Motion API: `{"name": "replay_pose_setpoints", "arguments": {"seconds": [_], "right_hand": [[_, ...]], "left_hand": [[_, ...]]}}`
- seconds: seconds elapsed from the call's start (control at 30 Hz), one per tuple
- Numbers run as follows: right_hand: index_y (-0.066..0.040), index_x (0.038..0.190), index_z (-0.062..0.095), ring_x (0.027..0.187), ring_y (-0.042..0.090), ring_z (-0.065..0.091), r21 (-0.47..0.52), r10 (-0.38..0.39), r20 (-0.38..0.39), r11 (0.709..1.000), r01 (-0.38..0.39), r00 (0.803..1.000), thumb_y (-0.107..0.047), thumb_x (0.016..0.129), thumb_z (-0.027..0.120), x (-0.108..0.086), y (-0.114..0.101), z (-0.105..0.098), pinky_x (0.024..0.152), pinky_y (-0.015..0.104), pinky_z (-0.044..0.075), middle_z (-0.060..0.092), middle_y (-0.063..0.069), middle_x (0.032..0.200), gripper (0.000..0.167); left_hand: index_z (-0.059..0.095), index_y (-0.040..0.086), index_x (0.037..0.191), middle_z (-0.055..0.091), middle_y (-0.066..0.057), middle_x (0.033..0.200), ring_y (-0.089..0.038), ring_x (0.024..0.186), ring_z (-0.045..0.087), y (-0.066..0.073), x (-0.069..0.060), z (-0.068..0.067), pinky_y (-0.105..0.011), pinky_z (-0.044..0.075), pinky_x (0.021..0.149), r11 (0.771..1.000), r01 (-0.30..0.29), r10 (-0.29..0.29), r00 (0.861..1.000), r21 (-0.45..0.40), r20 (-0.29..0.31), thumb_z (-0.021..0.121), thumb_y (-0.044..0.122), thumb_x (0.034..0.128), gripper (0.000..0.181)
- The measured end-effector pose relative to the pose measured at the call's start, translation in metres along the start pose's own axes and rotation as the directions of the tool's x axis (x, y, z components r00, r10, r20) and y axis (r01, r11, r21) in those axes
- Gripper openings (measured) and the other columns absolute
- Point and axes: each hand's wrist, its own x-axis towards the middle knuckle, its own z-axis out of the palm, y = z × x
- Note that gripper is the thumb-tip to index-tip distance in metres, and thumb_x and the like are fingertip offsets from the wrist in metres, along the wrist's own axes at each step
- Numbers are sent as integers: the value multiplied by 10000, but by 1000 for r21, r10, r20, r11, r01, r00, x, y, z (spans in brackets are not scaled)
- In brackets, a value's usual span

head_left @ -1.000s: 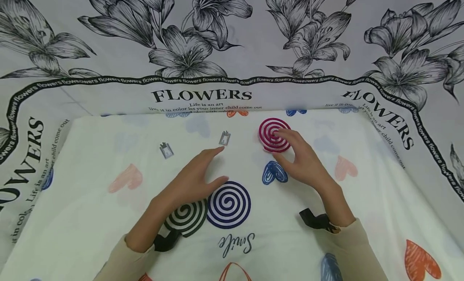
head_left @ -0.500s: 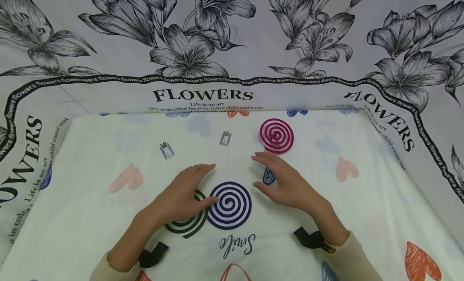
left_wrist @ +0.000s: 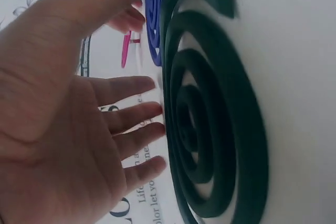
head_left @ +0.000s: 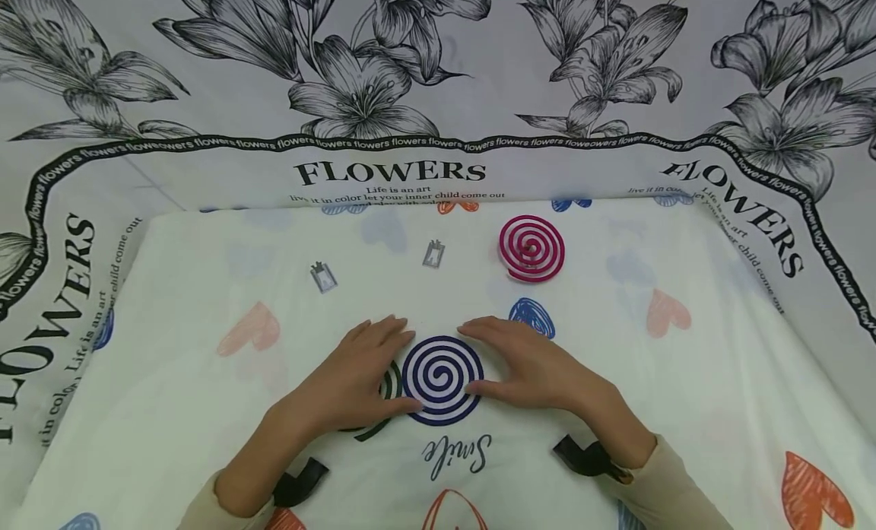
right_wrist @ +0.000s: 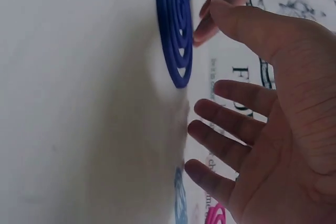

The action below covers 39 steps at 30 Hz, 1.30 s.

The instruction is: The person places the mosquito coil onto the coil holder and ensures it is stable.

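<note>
Flanking the flat, blue, plastic-looking spiral (likely light, bendy), spread left hand and spread right hand should pinch its rim.

White flower-printed backdrop cloth, white heart-printed tablecloth, soft light

We find the blue coil hemmed in on both sides: the left hand, over the green coil, blocks one flank, the right hand the other. We have bare desk along its near edge and a gap between the fingertips at its far edge. Beyond, we could pass between the two grey pieces or left of the red coil.
</note>
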Motion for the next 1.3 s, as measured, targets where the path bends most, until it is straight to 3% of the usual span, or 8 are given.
{"name": "replay_pose_setpoints", "arguments": {"seconds": [0.23, 0.37, 0.6, 0.8, 0.97, 1.1, 1.3], "right_hand": [[-187, 1599, 473, 1592, 233, 398, -32, -60, 41, 998, 61, 997, -534, 863, 836, 1, -4, 8, 1336, 549, 274, 447, -13, 1687, 890], [-163, 1636, 408, 1591, 258, 396, -45, -60, 67, 997, 63, 996, -577, 836, 844, 0, -5, 10, 1337, 564, 261, 397, 5, 1717, 1001], [-162, 1620, 436, 1577, 267, 411, -71, -57, 65, 996, 61, 996, -583, 777, 894, 0, 0, 9, 1331, 546, 288, 416, -11, 1705, 1048], [-164, 1599, 466, 1613, 268, 354, -43, -65, 93, 997, 69, 994, -537, 782, 910, -1, 1, 6, 1342, 534, 259, 386, -7, 1723, 1002], [-188, 1579, 502, 1602, 279, 376, -35, -39, 84, 998, 42, 996, -494, 762, 938, -2, 2, 1, 1327, 545, 292, 414, -12, 1708, 975], [-238, 1578, 503, 1602, 263, 373, -23, -9, 80, 1000, 11, 997, -530, 742, 940, -1, 4, 2, 1315, 550, 319, 414, -47, 1706, 987], [-215, 1624, 432, 1632, 269, 313, -35, -38, 57, 999, 40, 998, -600, 722, 928, 1, 5, 10, 1301, 576, 331, 346, -22, 1741, 1099]], "left_hand": [[528, 28, 1521, 474, -186, 1637, -389, 1535, 442, 13, -3, -2, -576, 309, 1310, 999, 9, -10, 999, 34, 33, 896, 615, 750, 1037], [534, 43, 1521, 468, -182, 1642, -389, 1542, 428, 14, -2, 2, -586, 281, 1319, 999, 5, -8, 999, 47, 48, 906, 634, 719, 1064], [534, 58, 1531, 462, -177, 1650, -388, 1552, 409, 17, 3, 6, -593, 265, 1322, 999, 4, -6, 999, 35, 43, 930, 633, 680, 1101], [540, 82, 1530, 466, -174, 1647, -392, 1541, 415, 16, 4, 7, -617, 290, 1301, 996, 1, -4, 999, 88, 35, 961, 645, 609, 1159], [527, 126, 1552, 454, -161, 1658, -383, 1551, 405, 14, 8, 7, -610, 272, 1315, 995, -3, 0, 999, 96, 34, 956, 636, 632, 1136], [527, 92, 1544, 491, -150, 1635, -359, 1540, 438, 13, 8, 4, -603, 286, 1313, 997, -6, 3, 1000, 81, 31, 961, 592, 665, 1100], [566, 48, 1502, 520, -144, 1612, -330, 1528, 463, 12, 3, 1, -569, 326, 1303, 997, 5, -6, 1000, 82, 16, 964, 571, 677, 1054]]}}
